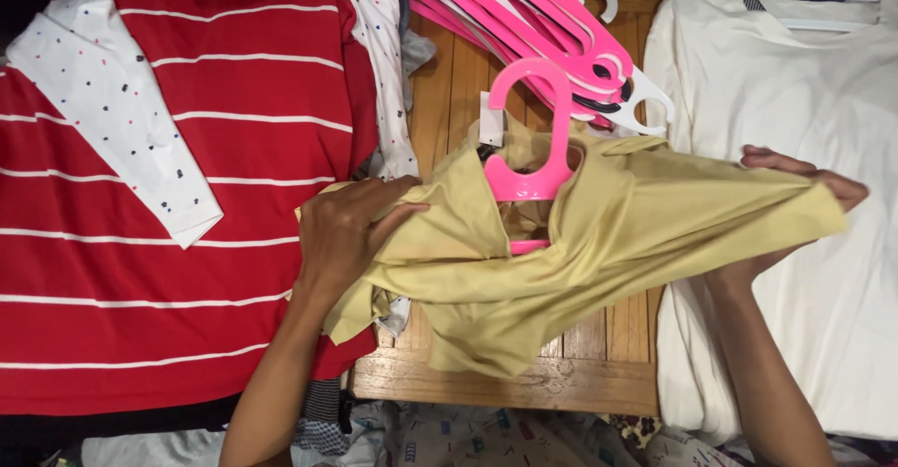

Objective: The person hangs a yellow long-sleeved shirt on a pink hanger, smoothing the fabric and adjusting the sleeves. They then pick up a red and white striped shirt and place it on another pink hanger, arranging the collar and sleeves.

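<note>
Now both hands clutch yellow shirt (599,243) w/ pink hanger (535,130): left hand (351,233) bunching, right hand (795,196) pinching edge.

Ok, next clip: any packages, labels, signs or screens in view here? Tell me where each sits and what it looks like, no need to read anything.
White tag: small pale rectangle by the collar of the yellow shirt, left of the pink hanger hook; any print too small to tell.
No packages, signs or screens show.
</note>
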